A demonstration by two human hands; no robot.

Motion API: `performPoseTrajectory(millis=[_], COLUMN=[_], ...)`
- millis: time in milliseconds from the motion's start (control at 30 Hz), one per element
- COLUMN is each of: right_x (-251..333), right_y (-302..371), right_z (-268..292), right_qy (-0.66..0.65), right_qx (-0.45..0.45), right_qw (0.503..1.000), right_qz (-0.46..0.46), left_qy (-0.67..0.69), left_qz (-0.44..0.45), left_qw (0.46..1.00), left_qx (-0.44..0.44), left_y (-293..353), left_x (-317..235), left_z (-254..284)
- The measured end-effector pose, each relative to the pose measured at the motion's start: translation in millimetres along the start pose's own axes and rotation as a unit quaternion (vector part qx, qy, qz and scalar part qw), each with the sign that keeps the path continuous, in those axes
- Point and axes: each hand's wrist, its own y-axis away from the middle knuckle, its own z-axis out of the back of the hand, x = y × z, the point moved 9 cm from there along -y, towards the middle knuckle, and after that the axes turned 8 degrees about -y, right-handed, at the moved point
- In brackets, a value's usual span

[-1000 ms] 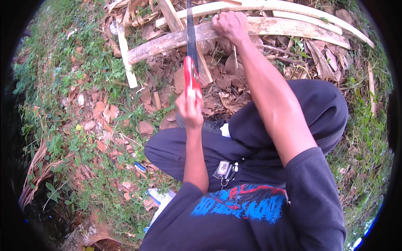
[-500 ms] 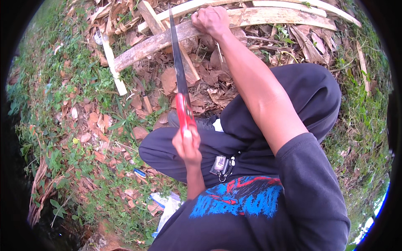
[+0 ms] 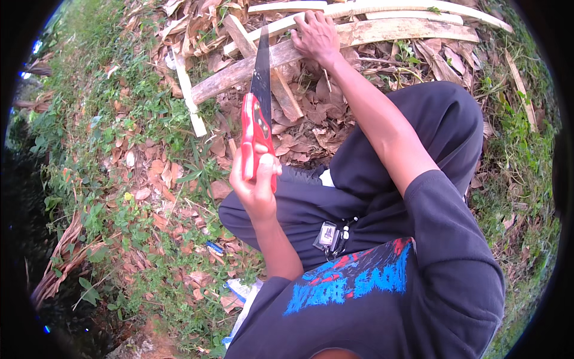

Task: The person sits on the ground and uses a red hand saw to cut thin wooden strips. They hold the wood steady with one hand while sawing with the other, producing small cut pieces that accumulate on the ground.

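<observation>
My left hand [image 3: 257, 185] grips the red handle of a hand saw [image 3: 254, 128], held upright in front of my knees. Its dark blade [image 3: 261, 72] points away from me and crosses a long pale wooden pole [image 3: 233, 76] lying on the ground. My right hand [image 3: 315, 36] is stretched forward and presses down on that pole just right of the blade, fingers curled over its top. I am squatting in dark trousers [image 3: 382, 161].
More split wooden slats [image 3: 382, 9] lie behind the pole, and a short white stick [image 3: 188, 96] lies to its left. Dry brown leaves [image 3: 299, 128] cover the ground ahead, with grass and weeds [image 3: 107, 179] to the left and right.
The saw has been drawn back toward me along the cut, then pushed slightly forward. My right hand has stayed on the pole.
</observation>
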Motion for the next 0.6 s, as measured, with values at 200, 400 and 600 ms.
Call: performPoseTrajectory(millis=[200,400,600], right_x=[18,19,10], right_y=[5,-1,-2], right_z=[1,-26,-39], right_qy=[-0.071,-0.055,-0.063], right_qx=[0.020,0.176,0.230], right_qw=[0.995,0.983,0.971], right_qz=[0.070,0.001,-0.026], left_qy=[-0.057,-0.118,-0.298], left_qz=[0.022,0.062,0.047], left_qw=[0.998,0.991,0.953], left_qx=[-0.025,-0.020,-0.007], left_y=[40,64,69], left_x=[-24,-29,-34], left_z=[15,20,15])
